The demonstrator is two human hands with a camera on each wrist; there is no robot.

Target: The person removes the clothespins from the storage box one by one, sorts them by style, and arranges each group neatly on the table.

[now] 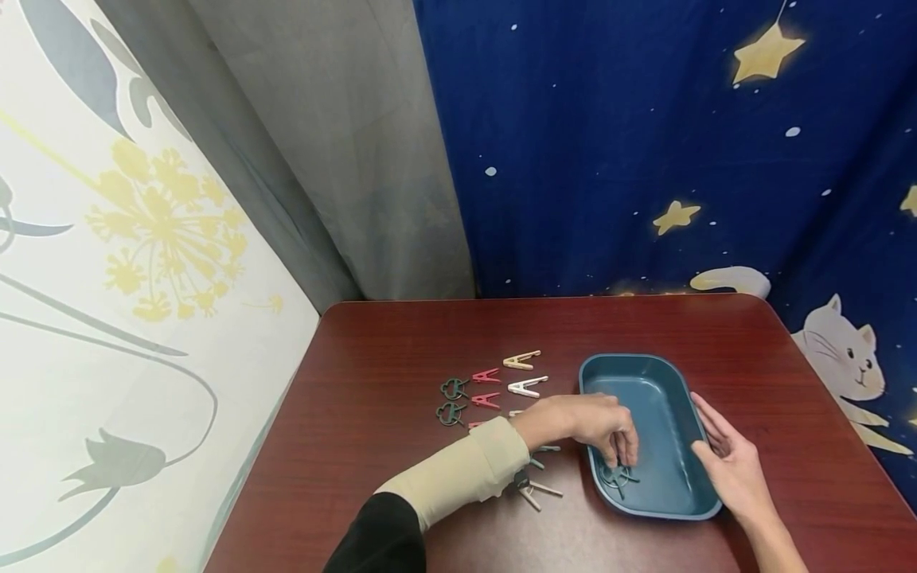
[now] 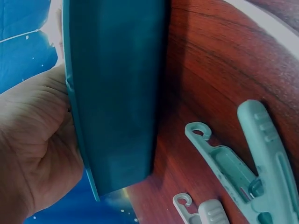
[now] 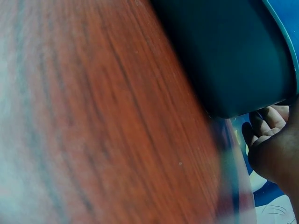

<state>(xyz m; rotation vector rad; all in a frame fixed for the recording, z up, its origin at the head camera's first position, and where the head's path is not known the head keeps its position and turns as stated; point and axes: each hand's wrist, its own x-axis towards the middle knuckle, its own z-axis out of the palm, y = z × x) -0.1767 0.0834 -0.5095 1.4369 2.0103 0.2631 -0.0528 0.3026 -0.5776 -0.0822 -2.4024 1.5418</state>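
My left hand (image 1: 602,426) reaches over the left wall of a blue plastic basin (image 1: 662,398), its fingers pointing down. The fingertips pinch a dark green wire-looped clip (image 1: 618,479) low in the basin's near left corner; they partly cover it. On the basin's right side, my right hand (image 1: 734,465) holds the rim, thumb over the edge and fingers along the outer wall. In the left wrist view, a pale green clothespin (image 2: 261,182) lies on the table beside the basin's outer wall.
Left of the basin lie two dark green clips (image 1: 451,414), red clothespins (image 1: 485,400), a white clothespin (image 1: 528,387) and a yellow one (image 1: 521,360). A beige clothespin (image 1: 537,493) lies nearer, partly behind the left sleeve (image 1: 466,469). Curtains hang behind the brown table (image 1: 380,358).
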